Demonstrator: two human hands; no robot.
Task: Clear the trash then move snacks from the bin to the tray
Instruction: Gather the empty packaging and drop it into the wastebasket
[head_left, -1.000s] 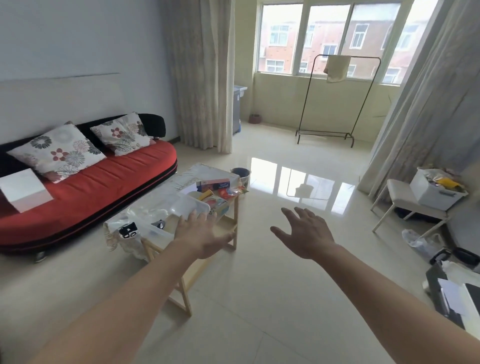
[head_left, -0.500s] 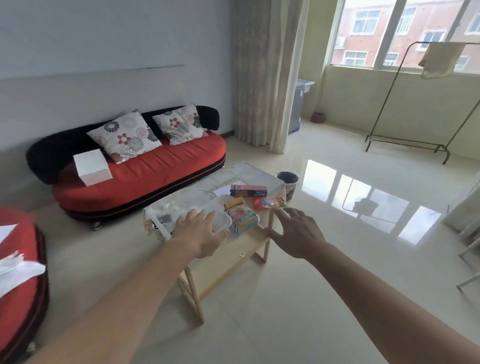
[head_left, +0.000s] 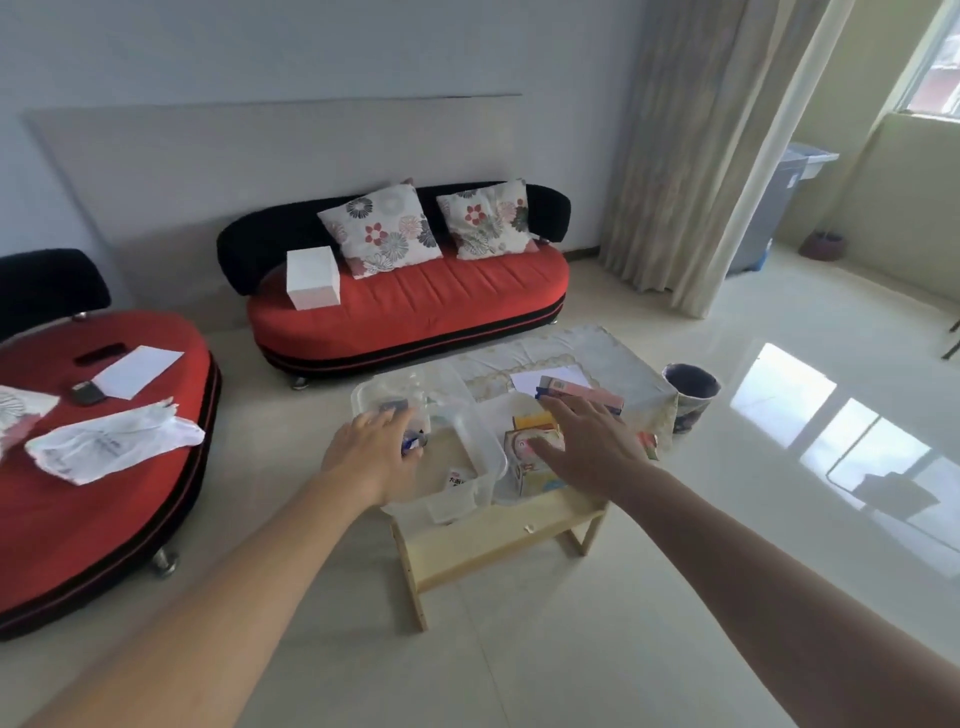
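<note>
One head-worn wide-angle camera, looking forward and down at the table (head_left: 498, 535).

I see the room from well above the table's near end. I'm close enough that both forearms run in from the bottom corners, and the left hand (head_left: 371, 452) and right hand (head_left: 592, 447) sit mid-frame. The lens faces the far wall with the sofa (head_left: 415, 306). Its bowed edges take in the curtain (head_left: 701, 156) and the glossy floor (head_left: 779, 415) on my right.
</note>
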